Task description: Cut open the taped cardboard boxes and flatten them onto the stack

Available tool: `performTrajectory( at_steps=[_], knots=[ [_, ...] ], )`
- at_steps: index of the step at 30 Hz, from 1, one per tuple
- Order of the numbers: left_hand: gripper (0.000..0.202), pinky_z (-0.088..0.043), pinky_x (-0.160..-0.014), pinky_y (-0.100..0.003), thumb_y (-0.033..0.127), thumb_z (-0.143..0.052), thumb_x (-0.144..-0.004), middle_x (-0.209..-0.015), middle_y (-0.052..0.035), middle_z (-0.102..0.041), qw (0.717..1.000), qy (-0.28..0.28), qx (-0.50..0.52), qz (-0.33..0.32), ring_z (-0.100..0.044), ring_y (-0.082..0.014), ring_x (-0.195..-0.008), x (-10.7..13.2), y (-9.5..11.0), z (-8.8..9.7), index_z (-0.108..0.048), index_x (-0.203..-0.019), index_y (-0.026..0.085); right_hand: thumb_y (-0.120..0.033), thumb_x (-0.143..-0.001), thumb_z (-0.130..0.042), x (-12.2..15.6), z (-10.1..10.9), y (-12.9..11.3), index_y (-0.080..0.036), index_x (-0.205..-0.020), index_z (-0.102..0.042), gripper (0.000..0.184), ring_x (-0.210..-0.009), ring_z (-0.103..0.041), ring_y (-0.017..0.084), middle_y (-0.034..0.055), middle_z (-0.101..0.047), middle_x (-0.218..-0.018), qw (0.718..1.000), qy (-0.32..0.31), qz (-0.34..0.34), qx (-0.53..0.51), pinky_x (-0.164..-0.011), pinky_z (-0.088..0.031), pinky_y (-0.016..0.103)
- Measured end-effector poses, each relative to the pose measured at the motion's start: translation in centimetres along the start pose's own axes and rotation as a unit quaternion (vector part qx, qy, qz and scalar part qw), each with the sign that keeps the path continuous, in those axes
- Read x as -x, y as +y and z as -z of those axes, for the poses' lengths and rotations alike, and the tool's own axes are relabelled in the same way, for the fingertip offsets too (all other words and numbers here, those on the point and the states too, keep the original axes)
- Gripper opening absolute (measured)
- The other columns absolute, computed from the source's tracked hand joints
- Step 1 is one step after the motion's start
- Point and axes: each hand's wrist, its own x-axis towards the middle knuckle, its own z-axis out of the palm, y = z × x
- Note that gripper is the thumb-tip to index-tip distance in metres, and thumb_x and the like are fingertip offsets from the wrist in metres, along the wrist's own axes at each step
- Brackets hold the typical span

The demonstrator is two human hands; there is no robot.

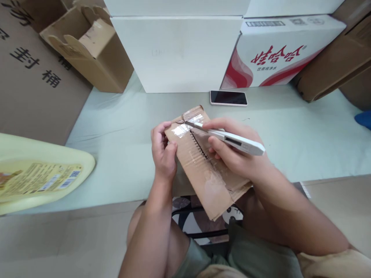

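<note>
A small brown cardboard parcel point(199, 170), wrapped in clear tape, is held above my lap near the edge of the pale green surface point(121, 146). My left hand point(164, 152) grips its left edge with curled fingers. My right hand point(232, 152) is closed round a white utility knife point(232, 139), whose blade tip touches the taped top corner of the parcel.
A black phone point(228, 97) lies behind the parcel. White boxes point(179, 50), a red-and-white printed carton point(278, 50) and brown cartons point(87, 46) line the back. A yellow container point(37, 173) lies at the left. A blue object point(364, 119) shows at the right edge.
</note>
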Motion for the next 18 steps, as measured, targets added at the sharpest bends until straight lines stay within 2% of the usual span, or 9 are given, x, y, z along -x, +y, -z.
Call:
performTrajectory(
  at_steps=[5, 9, 12, 18],
  knots=[
    [0.044, -0.057, -0.088, -0.038, 0.05, -0.071, -0.085, -0.118, -0.0065, -0.064, 1.0, 0.003, 0.015, 0.004, -0.065, -0.025, -0.101, 0.02, -0.06, -0.05, -0.066, -0.123, 0.029, -0.032, -0.104, -0.063, -0.01, 0.05, 0.41, -0.025, -0.112, -0.072, 0.014, -0.107, -0.077, 0.026, 0.0079, -0.08, -0.107, 1.0, 0.003, 0.018, -0.008, -0.085, -0.064, 0.038],
    [0.044, -0.059, -0.091, -0.04, 0.052, -0.071, -0.086, -0.119, -0.007, -0.064, 1.0, 0.0, 0.021, 0.005, -0.065, -0.0269, -0.107, 0.02, -0.1, -0.03, -0.065, -0.123, 0.03, -0.032, -0.105, -0.062, -0.1, -0.13, 0.63, -0.023, -0.116, -0.073, 0.017, -0.114, -0.076, 0.025, 0.0093, -0.08, -0.114, 0.999, 0.014, 0.034, -0.016, -0.093, -0.064, 0.04],
    [0.044, -0.059, -0.094, -0.041, 0.053, -0.072, -0.086, -0.12, -0.0074, -0.064, 1.0, -0.001, 0.017, 0.009, -0.065, -0.028, -0.111, -0.02, -0.12, -0.01, -0.064, -0.122, 0.03, -0.031, -0.105, -0.063, -0.18, -0.23, 0.62, -0.023, -0.116, -0.074, 0.017, -0.111, -0.077, 0.024, 0.0085, -0.081, -0.113, 0.999, 0.008, 0.041, -0.002, -0.097, -0.063, 0.039],
    [0.046, -0.059, -0.096, -0.043, 0.054, -0.07, -0.086, -0.121, -0.0075, -0.064, 1.0, -0.001, -0.001, 0.005, -0.065, -0.0286, -0.113, -0.1, -0.16, 0.02, -0.064, -0.124, 0.03, -0.028, -0.104, -0.062, -0.23, -0.27, 0.54, -0.02, -0.114, -0.073, 0.017, -0.102, -0.077, 0.02, 0.0087, -0.08, -0.113, 0.997, 0.012, 0.071, 0.041, -0.09, -0.062, 0.033]
  ],
)
